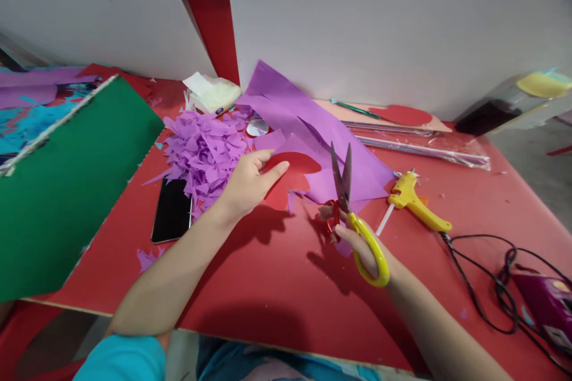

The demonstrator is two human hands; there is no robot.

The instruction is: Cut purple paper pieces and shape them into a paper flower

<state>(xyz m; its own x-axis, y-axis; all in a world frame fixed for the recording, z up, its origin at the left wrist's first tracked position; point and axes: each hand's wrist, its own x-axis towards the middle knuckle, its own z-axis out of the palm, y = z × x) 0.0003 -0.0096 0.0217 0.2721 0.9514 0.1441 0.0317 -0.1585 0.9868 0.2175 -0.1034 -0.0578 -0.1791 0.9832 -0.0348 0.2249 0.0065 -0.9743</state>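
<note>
Head view. Taking red cutout (297, 171) as dial centre, with 12 o'clock toward the far edge of red table (268, 303).

Pinching red cutout in left hand (248, 183) from 8 o'clock, pressing thumb onto its upper face, curling other fingers behind the paper; being unable to tell their exact placement. Also seeing purple paper piece (292, 143) just past the red edge at 12 o'clock; being unable to tell whether pinched along with it.

Gripping scissors (344, 197) in right hand (357, 242) at 4 o'clock, wrapping fingers around red and yellow handles. Holding blades parted, pointing tips toward 12 o'clock, beside red cutout and apart from its edge.

Observing heap of purple scraps (205, 152) at 9 o'clock, partly covering phone (172, 211) between 8 and 9. Viewing green board (71, 190) farther out at 9. Noting white packet (214, 94) at 10. Finding purple sheets (286, 95) overlapping from 12 round toward 3. Recording red oval (404, 114) and green pencil (357, 109) between 1 and 3. Logging yellow glue gun (415, 199) at 3, trailing black cable (503, 286) out toward 4.
</note>
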